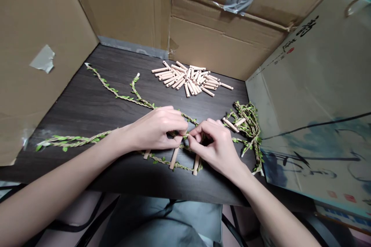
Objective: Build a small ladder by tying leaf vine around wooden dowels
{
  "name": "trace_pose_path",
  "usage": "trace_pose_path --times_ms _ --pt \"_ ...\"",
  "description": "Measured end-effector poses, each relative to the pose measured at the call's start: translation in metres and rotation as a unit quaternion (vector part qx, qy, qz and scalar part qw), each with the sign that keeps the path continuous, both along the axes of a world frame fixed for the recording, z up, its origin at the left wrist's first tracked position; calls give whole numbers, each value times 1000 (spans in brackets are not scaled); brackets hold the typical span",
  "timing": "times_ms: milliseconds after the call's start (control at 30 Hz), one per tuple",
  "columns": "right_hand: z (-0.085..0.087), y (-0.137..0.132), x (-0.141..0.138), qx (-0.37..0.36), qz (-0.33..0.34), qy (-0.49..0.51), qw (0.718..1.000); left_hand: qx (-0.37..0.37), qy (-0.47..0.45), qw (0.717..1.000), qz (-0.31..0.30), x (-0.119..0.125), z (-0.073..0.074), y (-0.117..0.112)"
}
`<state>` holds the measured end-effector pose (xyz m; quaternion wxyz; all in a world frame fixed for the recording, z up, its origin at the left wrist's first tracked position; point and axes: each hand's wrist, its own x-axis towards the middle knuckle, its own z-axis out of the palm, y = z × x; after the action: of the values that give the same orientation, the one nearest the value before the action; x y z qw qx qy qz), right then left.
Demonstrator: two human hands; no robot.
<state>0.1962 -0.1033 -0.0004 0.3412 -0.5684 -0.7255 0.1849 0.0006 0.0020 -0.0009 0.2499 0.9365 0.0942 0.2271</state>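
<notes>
My left hand (155, 129) and my right hand (213, 147) meet at the middle of the dark table, their fingertips pinching a twisted twine garland with small green leaves (116, 94) near the top of a short wooden dowel (174, 158). Another dowel (196, 164) stands out below my right hand, and a third (147, 154) shows under my left hand. The garland runs away to the left in long strands. Its remainder lies bunched in a tangled coil (249, 131) at the right, with a pair of dowels (230, 124) attached. My fingers hide the exact knot.
A loose heap of several pale wooden dowels (185, 79) lies at the far side of the dark wood-grain table (72, 100). Cardboard panels (226, 34) stand along the back and both sides. A person's grey-clad lap and a chair show below the table's near edge.
</notes>
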Motion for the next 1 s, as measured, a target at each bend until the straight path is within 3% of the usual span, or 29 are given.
trace_pose_path --times_ms 167,333,633,833,1000 --pt "-3 -2 -5 -28 -32 101 994 -32 -22 999 11 0 4 0" --pt "-9 0 -7 -73 -78 227 968 -78 -32 996 36 -2 2 2" --pt "-2 2 0 26 -6 27 999 -57 -31 997 26 -2 1 2" --pt "-3 1 1 -4 -30 45 999 -40 -20 999 25 -2 0 5" --pt "-6 0 -1 -39 -62 90 993 -75 -5 996 46 -1 4 2"
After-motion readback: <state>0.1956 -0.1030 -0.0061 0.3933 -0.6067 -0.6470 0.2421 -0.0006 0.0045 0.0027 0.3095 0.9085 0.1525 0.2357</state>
